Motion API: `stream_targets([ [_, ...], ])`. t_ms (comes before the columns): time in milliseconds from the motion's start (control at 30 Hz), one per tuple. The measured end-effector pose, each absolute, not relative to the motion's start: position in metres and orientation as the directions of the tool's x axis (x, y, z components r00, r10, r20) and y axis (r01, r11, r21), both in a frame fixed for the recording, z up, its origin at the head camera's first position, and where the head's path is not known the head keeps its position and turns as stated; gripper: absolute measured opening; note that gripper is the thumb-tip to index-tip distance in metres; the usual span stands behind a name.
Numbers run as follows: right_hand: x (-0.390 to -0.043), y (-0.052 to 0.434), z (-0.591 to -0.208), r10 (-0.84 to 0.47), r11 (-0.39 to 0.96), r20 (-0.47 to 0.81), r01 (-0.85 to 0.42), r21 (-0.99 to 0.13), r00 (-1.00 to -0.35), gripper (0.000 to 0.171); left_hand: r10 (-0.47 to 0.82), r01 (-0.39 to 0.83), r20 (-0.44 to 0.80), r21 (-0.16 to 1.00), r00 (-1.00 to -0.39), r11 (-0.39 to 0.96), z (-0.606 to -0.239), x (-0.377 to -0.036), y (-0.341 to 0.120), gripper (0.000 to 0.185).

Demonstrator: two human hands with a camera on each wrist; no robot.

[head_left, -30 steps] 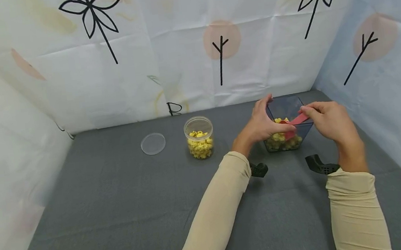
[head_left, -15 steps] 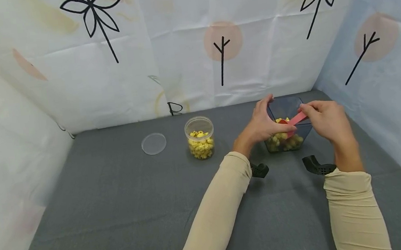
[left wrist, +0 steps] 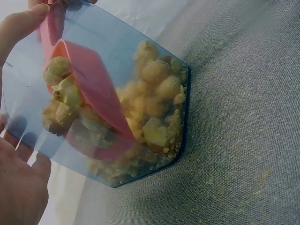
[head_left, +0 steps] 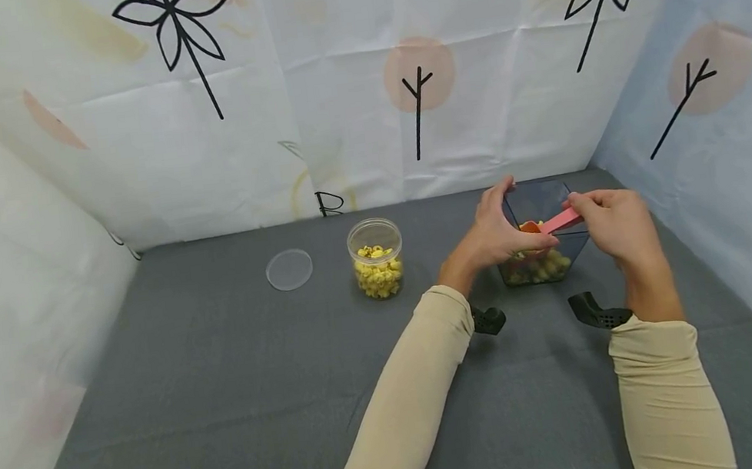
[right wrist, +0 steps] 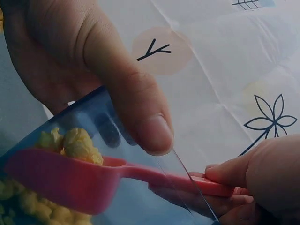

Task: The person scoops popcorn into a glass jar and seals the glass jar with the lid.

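A clear, bluish square container (head_left: 532, 201) stands at the back right of the table, with yellow popcorn (head_left: 536, 270) in its lower part. The left hand (head_left: 488, 236) holds it from the left, its thumb across the near side and its fingers on the far side. From the right, the right hand (head_left: 620, 226) pinches the handle of a pink scoop (head_left: 561, 220), whose bowl is inside the container. Several popcorn pieces (right wrist: 80, 144) lie in that bowl, above the rest. Through the wall, the left wrist view shows the scoop (left wrist: 98, 89) tilted, popcorn at its mouth.
Left of the container stands a round clear jar (head_left: 377, 261), open and partly filled with popcorn. Farther left a clear round lid (head_left: 289, 270) lies flat on the grey table (head_left: 225, 375). Patterned white cloth walls (head_left: 330, 77) enclose the back and sides.
The scoop's bowl has come up a little out of the popcorn and levelled inside the container. The right hand has shifted slightly; the left hand keeps its place.
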State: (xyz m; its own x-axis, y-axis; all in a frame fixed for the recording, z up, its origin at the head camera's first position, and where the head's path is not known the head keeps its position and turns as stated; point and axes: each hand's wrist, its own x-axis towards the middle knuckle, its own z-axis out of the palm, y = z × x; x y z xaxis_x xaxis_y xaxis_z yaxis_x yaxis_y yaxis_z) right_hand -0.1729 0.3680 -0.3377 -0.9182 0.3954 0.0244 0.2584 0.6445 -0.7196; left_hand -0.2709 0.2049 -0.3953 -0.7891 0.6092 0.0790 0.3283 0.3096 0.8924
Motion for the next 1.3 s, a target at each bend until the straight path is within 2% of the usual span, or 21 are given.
stream_targets([
  [200, -0.176, 0.370, -0.340, 0.470, 0.540, -0.022, 0.308, -0.783, -0.882, 0.062, 0.611, 0.332, 0.085, 0.893, -0.787, 0.304, -0.396, -0.272, 0.204, 0.115],
  [433, -0.179, 0.377, -0.344, 0.595, 0.386, -0.057, 0.347, -0.855, -0.802, 0.058, 0.610, 0.342, 0.097, 0.891, -0.786, 0.300, -0.397, -0.272, 0.205, 0.113],
  [733, -0.182, 0.381, -0.344, 0.661, 0.183, -0.147, 0.348, -0.919, -0.736, 0.031, 0.609, 0.339, 0.097, 0.893, -0.787, 0.296, -0.398, -0.272, 0.207, 0.116],
  [867, -0.183, 0.385, -0.343, 0.679, 0.050, -0.184, 0.295, -0.954, -0.711, 0.024, 0.606, 0.336, 0.096, 0.895, -0.789, 0.295, -0.398, -0.272, 0.207, 0.116],
  [1000, -0.182, 0.388, -0.343, 0.670, -0.071, -0.209, 0.218, -0.973, -0.712, 0.024, 0.608, 0.336, 0.097, 0.895, -0.788, 0.293, -0.399, -0.274, 0.207, 0.115],
  [1300, -0.181, 0.394, -0.348, 0.629, -0.201, -0.221, 0.118, -0.972, -0.745, 0.024, 0.613, 0.339, 0.109, 0.900, -0.783, 0.273, -0.400, -0.275, 0.206, 0.115],
])
